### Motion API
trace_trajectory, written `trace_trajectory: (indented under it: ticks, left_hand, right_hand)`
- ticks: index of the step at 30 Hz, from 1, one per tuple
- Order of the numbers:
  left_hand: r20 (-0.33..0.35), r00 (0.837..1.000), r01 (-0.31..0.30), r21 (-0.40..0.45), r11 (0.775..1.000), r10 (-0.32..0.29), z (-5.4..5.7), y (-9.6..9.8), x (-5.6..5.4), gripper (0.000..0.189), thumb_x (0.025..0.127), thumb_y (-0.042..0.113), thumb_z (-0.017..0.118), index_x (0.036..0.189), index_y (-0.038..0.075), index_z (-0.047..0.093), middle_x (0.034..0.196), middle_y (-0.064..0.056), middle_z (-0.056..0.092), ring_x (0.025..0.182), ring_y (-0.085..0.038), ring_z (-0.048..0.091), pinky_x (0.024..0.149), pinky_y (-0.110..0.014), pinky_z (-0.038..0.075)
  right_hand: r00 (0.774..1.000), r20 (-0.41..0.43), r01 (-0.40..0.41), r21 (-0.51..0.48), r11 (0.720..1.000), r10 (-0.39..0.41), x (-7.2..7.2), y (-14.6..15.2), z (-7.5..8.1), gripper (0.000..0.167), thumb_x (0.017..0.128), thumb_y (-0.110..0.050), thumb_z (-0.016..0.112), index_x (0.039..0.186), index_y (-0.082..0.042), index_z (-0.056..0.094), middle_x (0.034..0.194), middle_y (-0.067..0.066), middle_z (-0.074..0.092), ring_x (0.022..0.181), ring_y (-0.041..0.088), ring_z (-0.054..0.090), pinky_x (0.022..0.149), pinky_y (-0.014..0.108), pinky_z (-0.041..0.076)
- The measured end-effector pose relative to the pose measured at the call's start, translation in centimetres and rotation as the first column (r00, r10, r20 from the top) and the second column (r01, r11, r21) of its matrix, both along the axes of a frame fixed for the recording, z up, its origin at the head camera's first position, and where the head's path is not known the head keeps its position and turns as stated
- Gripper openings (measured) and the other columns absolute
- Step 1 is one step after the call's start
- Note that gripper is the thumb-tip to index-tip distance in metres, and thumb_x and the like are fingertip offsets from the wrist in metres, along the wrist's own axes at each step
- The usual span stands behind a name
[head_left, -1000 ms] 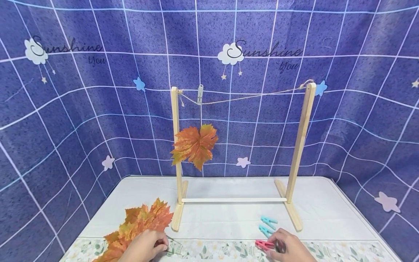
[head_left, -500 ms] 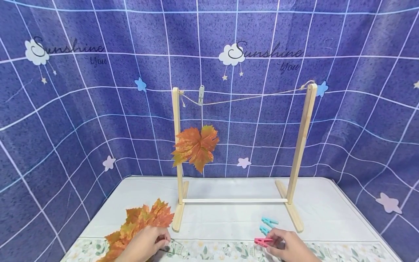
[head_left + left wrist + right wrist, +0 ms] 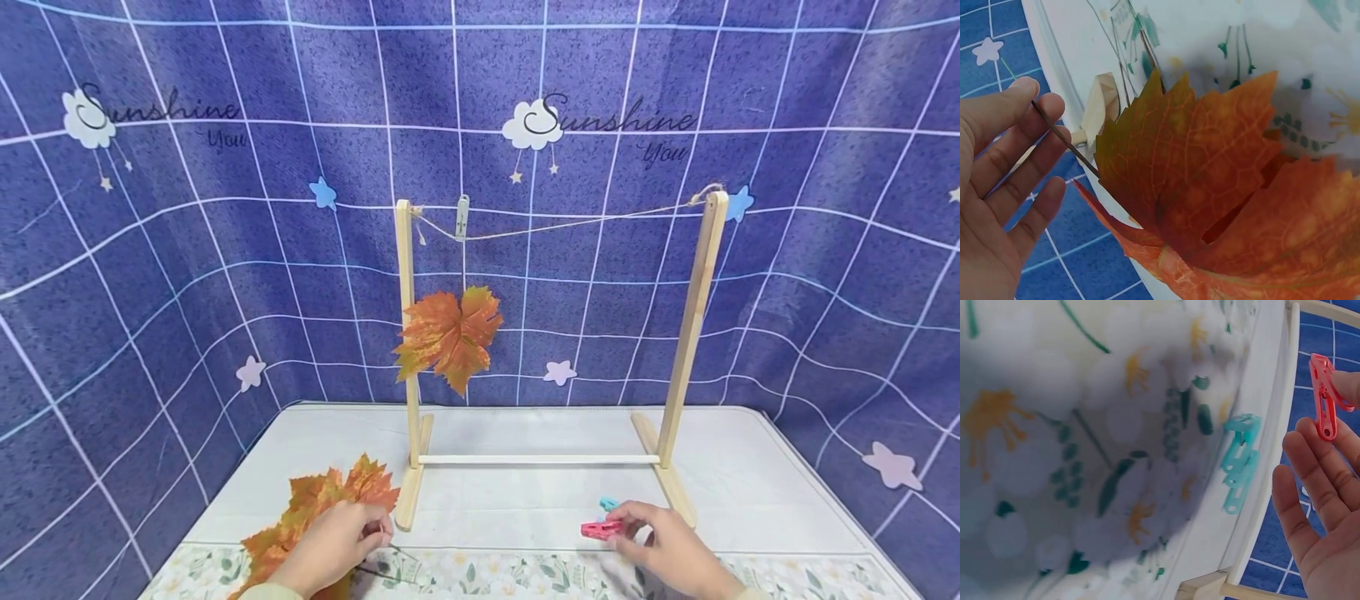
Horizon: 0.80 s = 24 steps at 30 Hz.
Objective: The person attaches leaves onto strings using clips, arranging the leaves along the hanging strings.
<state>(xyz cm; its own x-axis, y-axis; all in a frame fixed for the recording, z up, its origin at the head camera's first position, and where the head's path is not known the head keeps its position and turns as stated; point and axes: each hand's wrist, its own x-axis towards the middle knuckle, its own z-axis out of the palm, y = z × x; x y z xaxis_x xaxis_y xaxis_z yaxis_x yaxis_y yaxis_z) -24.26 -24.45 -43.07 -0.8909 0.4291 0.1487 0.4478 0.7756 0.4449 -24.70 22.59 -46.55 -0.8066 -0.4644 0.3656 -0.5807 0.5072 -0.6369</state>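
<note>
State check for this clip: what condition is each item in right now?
Left hand: pinching the stem of a loose leaf.
Right hand: pinching a pink peg, lifted.
Blue pegs: lying on the table.
Hung leaf: clipped to the string.

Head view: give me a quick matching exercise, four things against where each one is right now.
Things:
1. red clothespin
2. teal clothespins
3. grey clothespin
4. leaf stem

Places:
A. clipped on the string of the wooden rack
B. lying on the table
C. pinched by the right hand
D. between the fingers of the left hand

Pairs: 1-C, 2-B, 3-A, 4-D
</note>
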Motion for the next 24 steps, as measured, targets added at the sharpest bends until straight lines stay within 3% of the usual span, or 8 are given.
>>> trace_trajectory:
  ticks: [5,8,13,18,24]
  left_hand:
    - [-0.053,0.999,-0.007,-0.023,1.000,0.005,0.5,0.5,0.0,0.015,0.089,0.010,0.077,0.081,0.020,0.070,0.071,0.018,0.061,0.064,0.005,0.048,0.056,-0.026,0.043]
    - [-0.077,0.997,-0.030,-0.042,0.999,0.026,0.8,0.7,-0.1,0.015,0.089,0.011,0.077,0.081,0.021,0.070,0.067,0.017,0.058,0.059,0.004,0.046,0.055,-0.026,0.041]
    - [-0.099,0.989,-0.121,-0.076,0.990,0.113,1.9,1.1,-0.1,0.012,0.087,0.012,0.079,0.083,0.020,0.071,0.061,0.016,0.056,0.054,0.002,0.046,0.055,-0.027,0.041]
    - [-0.143,0.971,-0.209,-0.111,0.971,0.193,3.2,1.7,-0.2,0.013,0.085,0.015,0.081,0.082,0.024,0.072,0.071,0.016,0.062,0.061,-0.001,0.048,0.055,-0.030,0.043]
    - [-0.221,0.966,-0.162,-0.103,0.981,0.136,4.3,2.0,-0.4,0.017,0.086,0.013,0.080,0.080,0.025,0.071,0.070,0.018,0.060,0.061,0.001,0.047,0.054,-0.027,0.041]
  right_hand:
    - [0.998,-0.039,0.047,-0.022,0.999,-0.048,-0.3,-0.3,0.8,0.019,0.091,-0.016,0.076,0.107,-0.012,0.067,0.086,-0.014,0.068,0.080,-0.001,0.059,0.058,0.024,0.047]
    - [0.997,-0.013,0.076,-0.037,0.996,-0.076,-0.5,-0.5,1.5,0.017,0.091,-0.018,0.076,0.105,-0.014,0.066,0.089,-0.012,0.069,0.082,0.000,0.059,0.060,0.025,0.048]
    - [0.995,0.012,0.104,-0.046,0.994,-0.103,-0.7,-0.6,2.5,0.017,0.092,-0.019,0.076,0.106,-0.013,0.068,0.091,-0.011,0.070,0.083,0.000,0.060,0.063,0.025,0.049]
    - [0.993,-0.033,0.111,-0.069,0.991,-0.114,-1.0,-0.7,3.0,0.020,0.091,-0.018,0.077,0.108,-0.012,0.069,0.089,-0.012,0.069,0.082,0.001,0.060,0.063,0.026,0.049]
    - [0.984,-0.087,0.142,-0.115,0.983,-0.153,-1.4,-1.0,3.4,0.023,0.088,-0.017,0.080,0.108,-0.012,0.069,0.086,-0.013,0.069,0.079,0.000,0.061,0.062,0.026,0.050]
